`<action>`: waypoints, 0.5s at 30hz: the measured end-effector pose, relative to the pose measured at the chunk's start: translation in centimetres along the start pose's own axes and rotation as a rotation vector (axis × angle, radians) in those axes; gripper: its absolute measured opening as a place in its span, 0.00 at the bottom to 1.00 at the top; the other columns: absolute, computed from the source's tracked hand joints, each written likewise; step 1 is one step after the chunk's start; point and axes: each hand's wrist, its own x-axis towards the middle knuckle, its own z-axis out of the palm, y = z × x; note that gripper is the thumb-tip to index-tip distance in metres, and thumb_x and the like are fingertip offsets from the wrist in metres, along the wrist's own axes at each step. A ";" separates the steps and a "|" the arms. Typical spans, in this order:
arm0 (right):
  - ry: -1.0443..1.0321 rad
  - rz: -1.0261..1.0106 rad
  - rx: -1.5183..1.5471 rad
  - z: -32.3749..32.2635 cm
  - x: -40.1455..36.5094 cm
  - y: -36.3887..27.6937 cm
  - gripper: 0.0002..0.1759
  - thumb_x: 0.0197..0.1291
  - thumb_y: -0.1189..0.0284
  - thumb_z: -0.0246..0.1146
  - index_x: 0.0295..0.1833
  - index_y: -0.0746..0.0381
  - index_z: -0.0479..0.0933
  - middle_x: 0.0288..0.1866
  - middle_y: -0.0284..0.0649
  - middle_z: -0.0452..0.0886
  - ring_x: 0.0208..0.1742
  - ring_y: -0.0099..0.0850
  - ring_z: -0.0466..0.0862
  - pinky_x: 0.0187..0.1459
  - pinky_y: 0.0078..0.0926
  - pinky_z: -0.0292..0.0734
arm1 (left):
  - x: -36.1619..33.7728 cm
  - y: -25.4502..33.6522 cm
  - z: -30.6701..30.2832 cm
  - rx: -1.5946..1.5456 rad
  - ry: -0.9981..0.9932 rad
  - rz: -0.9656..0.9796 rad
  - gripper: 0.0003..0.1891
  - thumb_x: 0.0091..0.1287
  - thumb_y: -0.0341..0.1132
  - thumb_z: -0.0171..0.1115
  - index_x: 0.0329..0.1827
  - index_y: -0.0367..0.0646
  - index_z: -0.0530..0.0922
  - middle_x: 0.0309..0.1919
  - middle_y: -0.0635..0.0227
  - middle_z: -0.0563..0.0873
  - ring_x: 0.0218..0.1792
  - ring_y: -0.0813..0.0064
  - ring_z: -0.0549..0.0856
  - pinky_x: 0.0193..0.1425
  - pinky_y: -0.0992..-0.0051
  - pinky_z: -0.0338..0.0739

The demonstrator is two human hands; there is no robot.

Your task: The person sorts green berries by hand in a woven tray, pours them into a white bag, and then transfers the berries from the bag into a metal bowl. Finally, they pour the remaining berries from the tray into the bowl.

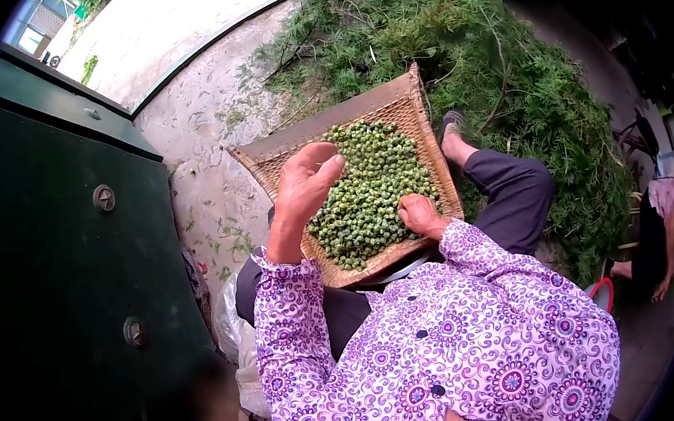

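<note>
A woven winnowing basket (434, 151) rests across my lap, holding a thick layer of small round green cones or berries (374, 176). My left hand (309, 183) hovers over the basket's left side. Its fingers are half bent, the thumb stands apart from them, and nothing shows between. Down at the near right of the heap, my right hand (423, 214) touches the green pieces with its fingers curled closed. Whatever those fingers hold is hidden.
Cut green branches (450, 35) are piled beyond and to the right of the basket. A dark green metal cabinet (79, 254) stands at left, with a plastic bag (240, 337) near its base. Another person's arm (667, 252) is visible at far right.
</note>
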 end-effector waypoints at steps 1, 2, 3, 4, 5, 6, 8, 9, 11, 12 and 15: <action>0.043 0.000 0.126 -0.1 0.4 0.5 0.07 0.48 0.70 0.57 0.29 0.63 0.74 0.27 0.48 0.77 0.31 0.47 0.78 0.35 0.43 0.73 | -0.1 0.3 -0.3 0.001 0.003 0.002 0.17 0.63 0.36 0.60 0.48 0.33 0.75 0.36 0.67 0.82 0.33 0.81 0.80 0.37 0.81 0.76; 0.069 0.017 0.219 -0.5 0.7 1.3 0.07 0.49 0.69 0.57 0.29 0.63 0.73 0.27 0.48 0.77 0.31 0.46 0.78 0.35 0.41 0.73 | -0.2 0.7 -0.8 -0.021 0.034 0.000 0.16 0.63 0.36 0.60 0.48 0.33 0.75 0.35 0.67 0.82 0.32 0.81 0.81 0.37 0.81 0.76; 0.094 0.036 0.312 -1.7 1.1 1.4 0.08 0.50 0.69 0.57 0.29 0.63 0.73 0.27 0.47 0.78 0.31 0.45 0.79 0.35 0.40 0.74 | -0.4 1.2 -1.1 -0.044 0.063 -0.004 0.16 0.62 0.36 0.60 0.48 0.34 0.75 0.35 0.67 0.82 0.31 0.81 0.81 0.36 0.82 0.76; 0.073 0.134 0.368 -2.9 1.3 1.6 0.08 0.52 0.69 0.55 0.29 0.64 0.73 0.25 0.46 0.78 0.27 0.40 0.79 0.32 0.35 0.74 | -0.3 0.9 -1.4 -0.078 0.100 0.019 0.16 0.62 0.36 0.60 0.48 0.34 0.75 0.34 0.68 0.82 0.30 0.81 0.81 0.35 0.82 0.76; 0.016 0.283 0.550 -3.8 1.5 2.3 0.07 0.53 0.72 0.55 0.30 0.66 0.73 0.23 0.44 0.78 0.24 0.34 0.80 0.29 0.32 0.74 | -0.2 1.0 -1.7 -0.067 0.122 0.021 0.15 0.62 0.36 0.60 0.48 0.34 0.76 0.33 0.68 0.82 0.30 0.81 0.81 0.35 0.82 0.76; 0.055 0.361 0.552 -4.6 1.6 2.9 0.07 0.52 0.73 0.56 0.30 0.66 0.73 0.22 0.42 0.78 0.23 0.31 0.81 0.29 0.32 0.75 | -0.2 1.0 -1.8 -0.072 0.128 0.028 0.15 0.63 0.36 0.60 0.48 0.34 0.76 0.33 0.68 0.82 0.30 0.81 0.81 0.35 0.82 0.76; 0.092 0.436 0.549 -5.2 2.0 3.8 0.06 0.51 0.74 0.56 0.30 0.67 0.74 0.21 0.41 0.78 0.22 0.29 0.81 0.28 0.32 0.75 | -0.2 1.0 -1.8 -0.081 0.137 0.035 0.15 0.63 0.35 0.60 0.47 0.34 0.76 0.34 0.68 0.82 0.30 0.82 0.81 0.35 0.82 0.76; 0.101 0.422 0.498 -5.2 2.2 4.2 0.05 0.50 0.75 0.57 0.29 0.67 0.74 0.22 0.43 0.79 0.23 0.32 0.81 0.29 0.34 0.75 | -0.2 1.1 -1.5 -0.074 0.119 0.032 0.15 0.63 0.36 0.60 0.47 0.34 0.76 0.34 0.68 0.82 0.30 0.82 0.81 0.35 0.83 0.76; 0.108 0.409 0.448 -4.5 2.3 4.8 0.05 0.48 0.76 0.57 0.28 0.67 0.75 0.22 0.44 0.79 0.24 0.35 0.82 0.29 0.36 0.76 | -0.2 1.2 -1.1 -0.068 0.101 0.027 0.15 0.62 0.36 0.60 0.47 0.34 0.76 0.34 0.68 0.82 0.30 0.82 0.81 0.35 0.83 0.75; 0.169 0.247 0.247 -4.0 2.4 5.0 0.05 0.46 0.76 0.58 0.26 0.67 0.76 0.23 0.47 0.79 0.24 0.39 0.81 0.28 0.38 0.76 | -0.1 1.1 -1.0 -0.045 0.087 0.022 0.16 0.62 0.36 0.60 0.47 0.34 0.76 0.33 0.69 0.82 0.31 0.82 0.81 0.34 0.83 0.75; 0.259 0.059 -0.034 -3.0 2.8 5.0 0.05 0.42 0.76 0.58 0.23 0.66 0.78 0.25 0.55 0.78 0.26 0.49 0.80 0.28 0.43 0.75 | 0.1 0.7 -0.9 -0.009 0.075 0.016 0.16 0.63 0.37 0.60 0.47 0.34 0.76 0.33 0.69 0.82 0.31 0.82 0.81 0.35 0.83 0.74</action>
